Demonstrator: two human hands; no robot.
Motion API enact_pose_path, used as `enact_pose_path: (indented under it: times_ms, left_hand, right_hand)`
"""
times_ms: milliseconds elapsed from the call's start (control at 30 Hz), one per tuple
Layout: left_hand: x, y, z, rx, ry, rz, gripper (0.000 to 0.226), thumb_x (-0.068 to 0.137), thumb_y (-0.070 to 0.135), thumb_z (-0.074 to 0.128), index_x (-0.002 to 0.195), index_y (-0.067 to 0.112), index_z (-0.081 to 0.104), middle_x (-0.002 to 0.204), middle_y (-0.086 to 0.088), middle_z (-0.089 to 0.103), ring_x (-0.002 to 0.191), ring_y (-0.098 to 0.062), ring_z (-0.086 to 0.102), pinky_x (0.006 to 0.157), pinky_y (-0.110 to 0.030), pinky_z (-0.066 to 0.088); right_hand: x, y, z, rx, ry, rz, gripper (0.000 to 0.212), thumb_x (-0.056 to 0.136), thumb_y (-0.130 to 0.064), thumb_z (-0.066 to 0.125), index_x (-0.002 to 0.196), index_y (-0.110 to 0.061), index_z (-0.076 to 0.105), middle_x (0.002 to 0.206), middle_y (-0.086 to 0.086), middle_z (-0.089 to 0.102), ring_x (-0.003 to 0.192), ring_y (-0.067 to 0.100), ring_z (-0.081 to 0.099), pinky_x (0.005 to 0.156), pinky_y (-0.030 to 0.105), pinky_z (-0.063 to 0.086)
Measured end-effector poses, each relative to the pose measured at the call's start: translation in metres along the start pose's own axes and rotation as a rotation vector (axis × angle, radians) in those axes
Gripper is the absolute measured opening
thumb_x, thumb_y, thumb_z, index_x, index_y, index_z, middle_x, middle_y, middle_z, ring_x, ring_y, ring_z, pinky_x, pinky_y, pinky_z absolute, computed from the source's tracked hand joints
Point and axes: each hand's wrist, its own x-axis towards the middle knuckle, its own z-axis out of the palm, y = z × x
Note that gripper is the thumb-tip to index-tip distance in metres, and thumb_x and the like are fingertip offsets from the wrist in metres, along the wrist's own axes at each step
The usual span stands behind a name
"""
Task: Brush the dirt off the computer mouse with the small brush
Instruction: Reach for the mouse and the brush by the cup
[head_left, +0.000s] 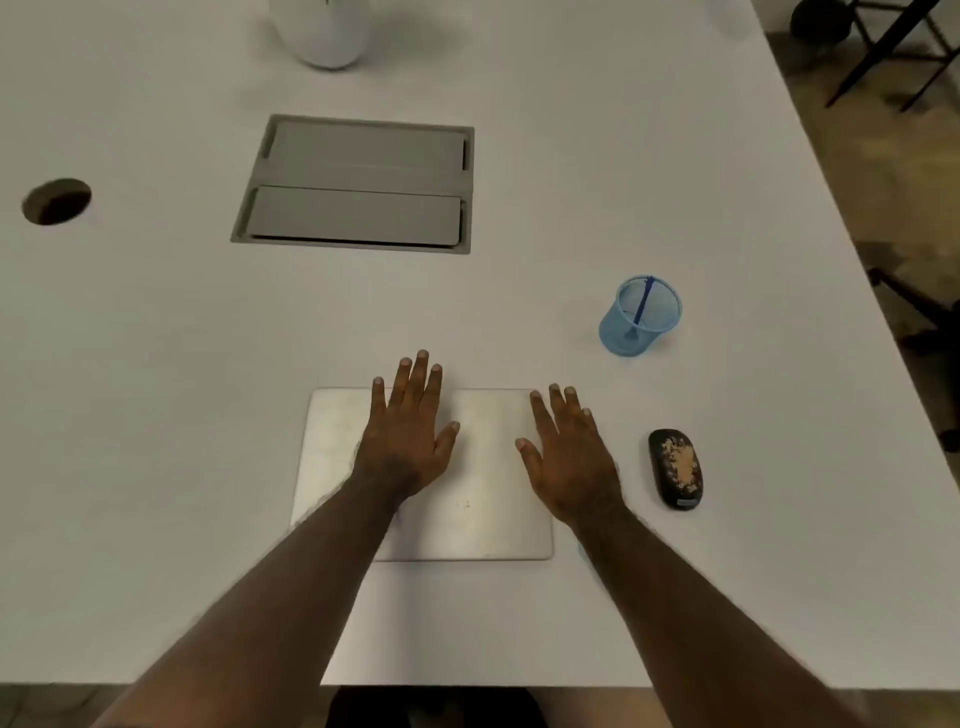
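Note:
A black computer mouse (675, 468) lies on the white table, right of my hands, with tan dirt scattered over its top. Farther back stands a light blue mesh cup (640, 316) holding a small brush (642, 301) with a dark blue handle. My left hand (408, 426) rests flat, fingers spread, on a closed silver laptop (485, 519). My right hand (566, 449) lies flat over the laptop's right edge, fingers apart, a short gap left of the mouse. Neither hand holds anything.
A grey cable hatch (358, 184) is set into the white table (156, 364) behind the laptop, with a round cable hole (56, 201) at the far left. A white rounded object (324, 31) stands at the back. The table's right edge (852, 228) runs diagonally past dark chair legs.

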Motion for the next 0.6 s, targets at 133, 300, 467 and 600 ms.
enact_pose_path:
  times_ms: [133, 300, 467, 600]
  left_hand:
    - [-0.004, -0.002, 0.020, 0.011, -0.032, -0.037, 0.072, 0.096, 0.051, 0.024, 0.155, 0.018, -0.002, 0.162, 0.000, -0.015, 0.149, -0.021, -0.017, 0.120, -0.049, -0.004]
    - [0.000, -0.002, 0.038, -0.022, -0.042, -0.027, 0.069, 0.098, 0.045, 0.029, 0.156, 0.018, 0.003, 0.164, 0.002, -0.008, 0.151, -0.024, -0.008, 0.120, -0.052, 0.001]
    - [0.000, -0.003, 0.053, 0.006, 0.003, -0.045, 0.068, 0.096, 0.044, 0.025, 0.156, 0.018, 0.008, 0.164, 0.000, -0.001, 0.151, -0.025, -0.001, 0.119, -0.055, 0.004]
    - [0.000, -0.002, 0.059, -0.016, 0.048, -0.045, 0.067, 0.095, 0.042, 0.029, 0.155, 0.017, 0.013, 0.164, -0.002, 0.006, 0.151, -0.024, 0.003, 0.119, -0.057, 0.007]
  right_hand:
    - [-0.007, 0.000, 0.016, -0.004, -0.047, 0.007, 0.066, 0.105, -0.048, 0.029, 0.159, -0.018, 0.007, 0.167, 0.008, 0.003, 0.155, 0.025, -0.001, 0.123, 0.034, 0.000]
    - [-0.005, 0.001, 0.019, 0.015, -0.068, 0.002, 0.064, 0.106, -0.047, 0.027, 0.160, -0.020, 0.005, 0.168, 0.005, 0.000, 0.155, 0.021, -0.005, 0.123, 0.032, -0.001]
    - [0.022, 0.017, -0.020, 0.135, 0.035, -0.019, 0.058, 0.105, -0.039, 0.037, 0.158, -0.019, 0.023, 0.166, 0.005, 0.016, 0.155, 0.022, 0.004, 0.124, 0.035, 0.001]
    - [0.059, 0.053, -0.067, 0.035, 0.286, 0.031, 0.050, 0.095, -0.019, 0.056, 0.144, -0.010, 0.050, 0.149, 0.013, 0.049, 0.143, 0.033, 0.039, 0.117, 0.051, 0.026]
